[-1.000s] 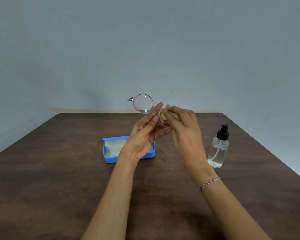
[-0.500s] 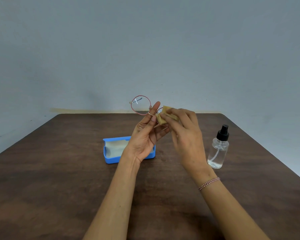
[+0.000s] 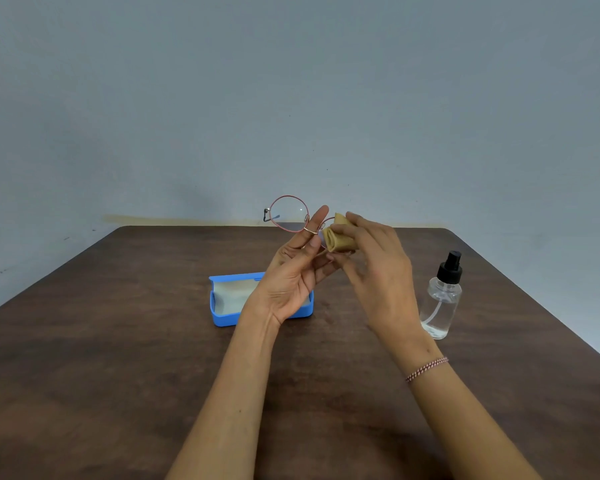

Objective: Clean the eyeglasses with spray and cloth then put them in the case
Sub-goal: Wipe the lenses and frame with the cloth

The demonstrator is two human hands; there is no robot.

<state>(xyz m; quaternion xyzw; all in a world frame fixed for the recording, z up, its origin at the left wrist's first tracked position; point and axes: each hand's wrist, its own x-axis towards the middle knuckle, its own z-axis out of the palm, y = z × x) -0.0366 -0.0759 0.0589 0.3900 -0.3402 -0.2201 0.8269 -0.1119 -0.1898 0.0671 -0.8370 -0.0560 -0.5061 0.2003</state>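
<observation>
Plainly, the eyeglasses (image 3: 288, 213) are held up above the far part of the table (image 3: 118, 358), pinched near the bridge by the left hand (image 3: 291, 282), whose forefinger is stretched upward. So light a hold could be lost under the rubbing, and the frame dropped or bent. The folded tan cloth (image 3: 340, 239) is pinched over the other lens by the right hand (image 3: 378, 268); the thin rim could be strained by too hard a press. Counted from the left: one open blue case (image 3: 222, 318), one pair of eyeglasses, one cloth, one spray bottle (image 3: 442, 299), and two hands
</observation>
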